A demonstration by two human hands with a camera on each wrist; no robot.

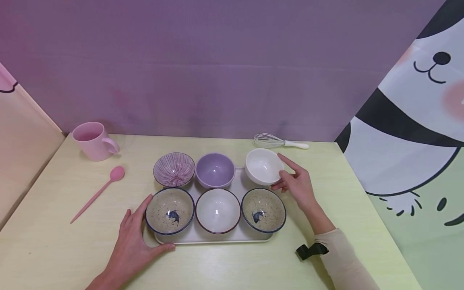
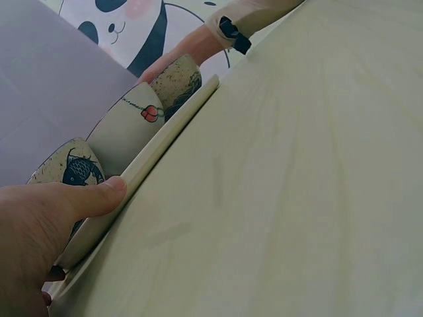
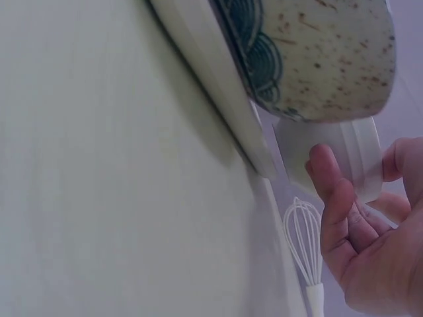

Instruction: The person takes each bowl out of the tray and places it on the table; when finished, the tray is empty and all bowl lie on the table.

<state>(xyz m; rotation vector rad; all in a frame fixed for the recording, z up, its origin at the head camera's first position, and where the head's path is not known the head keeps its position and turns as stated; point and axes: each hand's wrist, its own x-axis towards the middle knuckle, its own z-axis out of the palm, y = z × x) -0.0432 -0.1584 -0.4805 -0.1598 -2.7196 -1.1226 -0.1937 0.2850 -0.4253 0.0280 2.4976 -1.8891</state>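
In the head view my left hand (image 1: pixel 134 241) lies spread at the front left corner of a pale tray (image 1: pixel 246 237). Its thumb touches the tray's front rim, its fingers beside a speckled, blue-rimmed bowl (image 1: pixel 163 213). My right hand (image 1: pixel 297 185) holds a small white bowl (image 1: pixel 264 166) by its right side, at the tray's back right; whether the bowl touches the tray I cannot tell. Also in the front row are a brown-rimmed white bowl (image 1: pixel 217 211) and another speckled bowl (image 1: pixel 266 209). Behind them stand a striped bowl (image 1: pixel 174 169) and a purple bowl (image 1: pixel 215 170).
A pink mug (image 1: pixel 95 145) stands at the back left of the table, with a pink spoon (image 1: pixel 99 193) lying in front of it. Behind the white bowl a whisk (image 1: pixel 279 141) lies near the table's back edge. A purple backdrop (image 1: pixel 217 72) rises behind.
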